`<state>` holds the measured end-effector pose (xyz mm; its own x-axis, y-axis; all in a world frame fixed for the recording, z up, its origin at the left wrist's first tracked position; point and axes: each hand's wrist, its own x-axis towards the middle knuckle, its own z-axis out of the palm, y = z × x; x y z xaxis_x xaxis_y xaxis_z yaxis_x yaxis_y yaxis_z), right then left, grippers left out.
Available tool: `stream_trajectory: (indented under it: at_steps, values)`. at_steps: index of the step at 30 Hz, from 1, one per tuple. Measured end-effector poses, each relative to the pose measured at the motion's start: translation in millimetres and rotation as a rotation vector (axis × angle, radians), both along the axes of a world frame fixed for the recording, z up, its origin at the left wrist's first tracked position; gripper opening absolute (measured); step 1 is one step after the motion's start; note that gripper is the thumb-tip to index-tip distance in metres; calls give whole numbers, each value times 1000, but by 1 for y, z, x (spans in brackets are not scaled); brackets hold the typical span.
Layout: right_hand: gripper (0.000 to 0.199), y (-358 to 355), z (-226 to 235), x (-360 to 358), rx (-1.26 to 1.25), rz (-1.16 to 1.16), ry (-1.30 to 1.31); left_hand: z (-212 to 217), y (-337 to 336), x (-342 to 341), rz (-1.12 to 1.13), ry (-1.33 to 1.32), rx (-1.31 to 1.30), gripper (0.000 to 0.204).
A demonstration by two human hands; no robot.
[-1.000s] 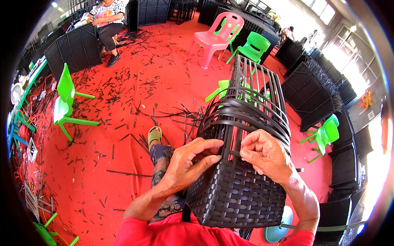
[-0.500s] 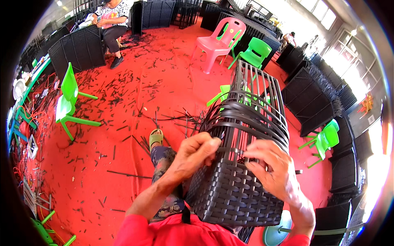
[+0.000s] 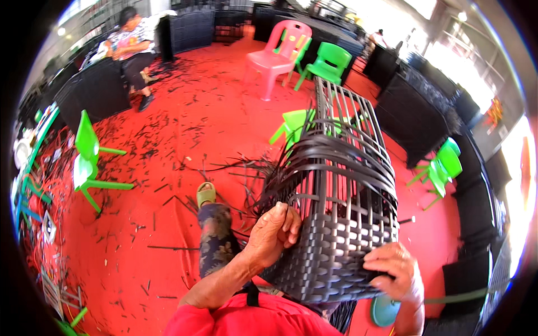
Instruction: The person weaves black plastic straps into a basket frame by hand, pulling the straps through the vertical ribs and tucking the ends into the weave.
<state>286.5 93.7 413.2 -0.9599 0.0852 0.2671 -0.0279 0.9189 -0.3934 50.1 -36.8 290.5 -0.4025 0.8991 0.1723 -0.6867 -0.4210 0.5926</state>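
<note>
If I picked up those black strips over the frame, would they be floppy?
The black strips probably bend easily yet hold some spring, since they arch smoothly over the frame. Each is likely light, being so thin. Their shine suggests they might feel slippery.

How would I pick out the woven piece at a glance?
From the red floor, look low to the left hand and right hand. Between them is a black frame, woven near, open-ribbed far. Unlike the dark panel at right, it wears encircling loose strips.

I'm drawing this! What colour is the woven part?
The woven part is black, seen best in the head view.
</note>
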Motion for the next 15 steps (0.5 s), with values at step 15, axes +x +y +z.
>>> stream_trajectory:
  at_steps: [15]
  values:
    - [31,57,100,-87,-649,-288,404,16,64,50,-274,80,-192,32]
